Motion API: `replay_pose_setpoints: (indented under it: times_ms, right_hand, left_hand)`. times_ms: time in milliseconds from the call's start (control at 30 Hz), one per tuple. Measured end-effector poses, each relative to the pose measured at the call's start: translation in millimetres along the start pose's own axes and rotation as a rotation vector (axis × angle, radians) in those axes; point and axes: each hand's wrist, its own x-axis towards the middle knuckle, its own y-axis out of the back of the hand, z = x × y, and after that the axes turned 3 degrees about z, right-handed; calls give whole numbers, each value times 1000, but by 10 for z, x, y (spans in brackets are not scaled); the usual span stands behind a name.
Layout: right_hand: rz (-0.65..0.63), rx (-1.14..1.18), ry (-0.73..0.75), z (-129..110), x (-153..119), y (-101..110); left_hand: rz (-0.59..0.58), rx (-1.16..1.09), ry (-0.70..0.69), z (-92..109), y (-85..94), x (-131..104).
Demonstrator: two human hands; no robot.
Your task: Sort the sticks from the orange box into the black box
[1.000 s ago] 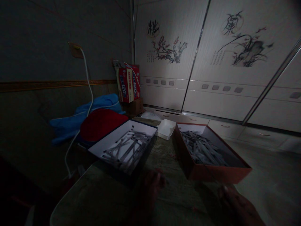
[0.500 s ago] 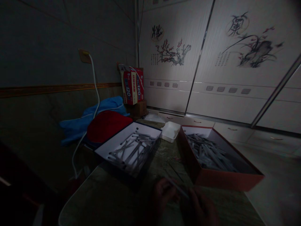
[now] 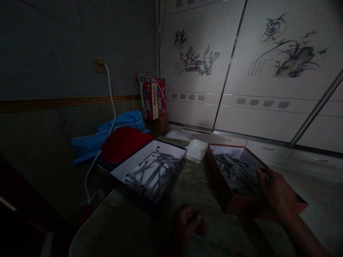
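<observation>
My right hand (image 3: 278, 192) reaches from the right over the near right part of a red-brown box (image 3: 230, 205). Its thumb stands apart from the bent fingers, just over a heap of thin grey pen-like sticks (image 3: 235, 175); nothing plainly held shows there. Low in the middle, my left hand (image 3: 190, 222) rests by the table with its fingers curled and the thumb pressed in. Darkness hides whatever it may hold. Left of the hands, a dark-blue-edged box (image 3: 120, 172) with a white inside holds several similar sticks (image 3: 152, 173) with dark ends, lying crisscross.
A small white tray (image 3: 197, 151) stands between the boxes at the back of the dark marbled table (image 3: 107, 228). Behind the left box lie a red round item (image 3: 124, 144) and blue fabric (image 3: 107, 130). A white cable (image 3: 111, 92) hangs from the wall socket; red cartons (image 3: 153, 100) stand behind.
My right hand has left the thin stick both hands were on and moved up and right over the red-brown box. My left hand stays low; the stick no longer shows there.
</observation>
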Motion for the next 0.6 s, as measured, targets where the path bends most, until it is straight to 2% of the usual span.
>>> replay_pose_setpoints:
  times_ms: [100, 133, 200, 267, 333, 433, 500, 567, 600]
  right_hand:
    - [197, 198, 73, -215, -297, 123]
    - [228, 295, 102, -311, -448, 142]
    - [154, 438, 134, -501, -800, 106]
    - [-14, 561, 113, -652, -1155, -18]
    - [-148, 654, 150, -748, -1433, -173]
    - [-404, 738, 54, -806, -1624, -329]
    - [-498, 773, -11, -809, -1632, -361]
    - [-535, 803, -34, -805, -1605, -371]
    - [-546, 811, -39, -804, -1592, -376]
  left_hand:
    - [-15, 32, -22, -26, -6, 1]
    - [-24, 54, -44, -30, -14, -20]
    - [-46, 122, -85, 4, -45, -114]
    - [-75, 258, -96, 140, -92, -266]
    - [-95, 495, -127, 412, -138, -424]
    - [-48, 825, -312, 1014, -141, -489]
    - [-6, 972, -447, 1420, -60, -339]
    - [78, 1271, -484, 1719, 98, -57]
    - [92, 1473, -455, 1809, 200, 108]
